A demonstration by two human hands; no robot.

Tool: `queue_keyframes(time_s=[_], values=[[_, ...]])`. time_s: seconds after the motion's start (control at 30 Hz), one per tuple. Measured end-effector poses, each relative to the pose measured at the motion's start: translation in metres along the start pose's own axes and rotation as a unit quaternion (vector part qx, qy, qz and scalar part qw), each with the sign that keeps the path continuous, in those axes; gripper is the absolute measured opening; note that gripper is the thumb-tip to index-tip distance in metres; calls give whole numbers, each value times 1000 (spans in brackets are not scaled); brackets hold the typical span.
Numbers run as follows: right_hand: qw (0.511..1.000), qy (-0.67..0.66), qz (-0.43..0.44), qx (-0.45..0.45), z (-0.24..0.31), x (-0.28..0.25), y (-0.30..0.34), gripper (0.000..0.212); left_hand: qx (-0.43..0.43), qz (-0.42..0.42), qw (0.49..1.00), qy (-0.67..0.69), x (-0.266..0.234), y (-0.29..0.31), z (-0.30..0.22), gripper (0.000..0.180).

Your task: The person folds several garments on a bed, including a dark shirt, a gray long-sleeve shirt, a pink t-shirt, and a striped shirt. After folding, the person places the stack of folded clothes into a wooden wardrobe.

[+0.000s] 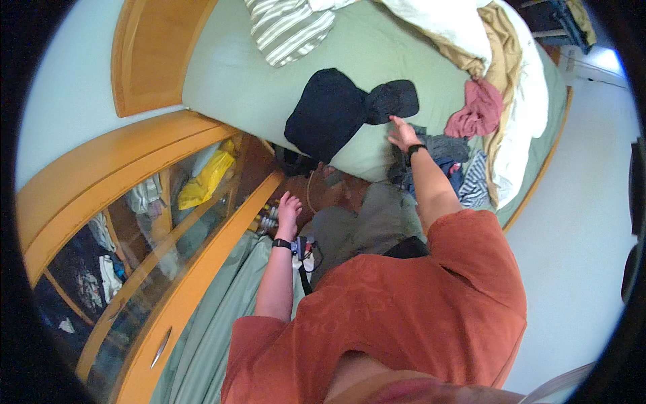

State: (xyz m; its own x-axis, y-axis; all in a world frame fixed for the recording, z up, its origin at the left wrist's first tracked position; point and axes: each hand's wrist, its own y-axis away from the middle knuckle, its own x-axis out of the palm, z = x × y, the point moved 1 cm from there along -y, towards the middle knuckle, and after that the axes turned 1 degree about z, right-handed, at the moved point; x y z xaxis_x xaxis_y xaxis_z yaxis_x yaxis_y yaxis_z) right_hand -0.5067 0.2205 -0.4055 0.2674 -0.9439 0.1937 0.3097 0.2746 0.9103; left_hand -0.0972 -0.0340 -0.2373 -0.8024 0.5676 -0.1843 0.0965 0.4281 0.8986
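Note:
On the pale green bed sheet (249, 87) lies a black cap (393, 101). A larger black cloth (326, 111), seemingly a folded garment, lies against its left side. My right hand (405, 135) reaches over the bed with fingers stretched out and nothing in them. Its fingertips are at the cap's near edge; whether they touch it I cannot tell. Close beside that hand is a heap of dark clothes (445, 149), partly hidden by my forearm. My left hand (289, 214) hangs in the air left of my legs, fingers apart, holding nothing.
A wooden cabinet (202, 222) with glass panes stands at the left, with clothes and a yellow bag (208, 178) behind the glass. Farther right on the bed are a pink cloth (476, 109), a striped garment (475, 180) and a white-and-tan blanket (525, 101). A striped pillow (289, 34) lies at the far side.

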Motion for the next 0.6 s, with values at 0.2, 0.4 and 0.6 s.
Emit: queue_keyframes(time_s=[0.2, 0.4, 0.6], values=[[983, -112, -122, -84, -16, 51, -34, 38, 194, 115, 962, -152, 38, 76, -47, 47], [889, 199, -243, -333, 49, -4, 30, 43, 355, 96, 914, -169, 50, 149, -80, 38], [827, 324, -114, -444, 104, 13, 157, 22, 479, 76, 835, -260, 1, 217, -107, 39]])
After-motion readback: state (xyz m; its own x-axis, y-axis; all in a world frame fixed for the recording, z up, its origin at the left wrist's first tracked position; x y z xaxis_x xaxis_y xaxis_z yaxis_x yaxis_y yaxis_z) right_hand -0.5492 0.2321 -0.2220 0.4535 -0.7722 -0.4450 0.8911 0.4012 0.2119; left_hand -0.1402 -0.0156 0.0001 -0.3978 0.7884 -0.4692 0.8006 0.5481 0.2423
